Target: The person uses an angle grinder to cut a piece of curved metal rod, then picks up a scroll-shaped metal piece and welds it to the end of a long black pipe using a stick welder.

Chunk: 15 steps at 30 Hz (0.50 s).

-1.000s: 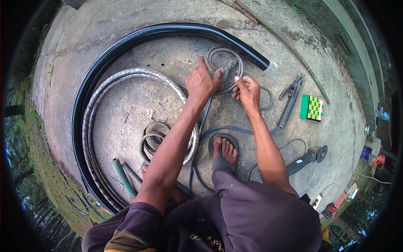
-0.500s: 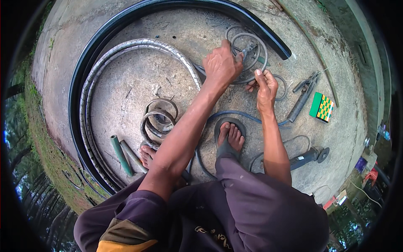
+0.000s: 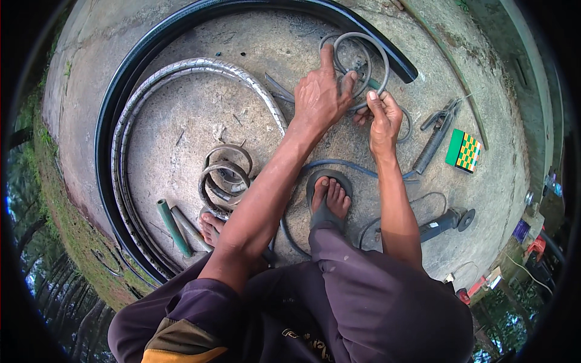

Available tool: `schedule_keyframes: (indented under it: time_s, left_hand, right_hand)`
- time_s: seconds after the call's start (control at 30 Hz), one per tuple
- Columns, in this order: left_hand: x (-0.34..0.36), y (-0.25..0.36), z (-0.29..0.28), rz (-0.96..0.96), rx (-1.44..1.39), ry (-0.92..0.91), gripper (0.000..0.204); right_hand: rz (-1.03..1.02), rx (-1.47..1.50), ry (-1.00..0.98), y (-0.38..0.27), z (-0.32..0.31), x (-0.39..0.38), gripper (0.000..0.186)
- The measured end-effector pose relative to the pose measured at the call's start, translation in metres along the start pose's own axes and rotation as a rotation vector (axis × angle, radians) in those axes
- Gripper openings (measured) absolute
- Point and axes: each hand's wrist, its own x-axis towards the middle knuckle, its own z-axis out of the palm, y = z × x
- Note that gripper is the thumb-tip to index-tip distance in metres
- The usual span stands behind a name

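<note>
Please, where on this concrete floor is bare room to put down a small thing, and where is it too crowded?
Bare concrete lies inside the curved silver hose, above the metal coils. Another free patch lies below the green checkered box. It is crowded around the grey ring under both hands, and near the clamp tool and grinder.

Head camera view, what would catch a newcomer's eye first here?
Probably the two hands meeting at top centre: the left hand and right hand both grip a grey metal ring lying on the concrete floor. Next, the big black curved pipe sweeping round the left side and top, and the bright green and yellow chequered box at right.
</note>
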Motion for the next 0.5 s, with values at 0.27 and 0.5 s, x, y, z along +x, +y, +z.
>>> schedule_keyframes:
  time_s: [0.27,0.5]
  left_hand:
    - [0.003,-0.016,0.007,0.020,-0.041,0.123,0.061]
    - [-0.001,-0.014,0.002,-0.054,-0.053,0.101,0.060]
  right_hand:
    - [0.005,-0.052,-0.028,-0.003,0.004,0.009,0.027]
    - [0.070,-0.029,-0.066,-0.002,0.008,0.010,0.028]
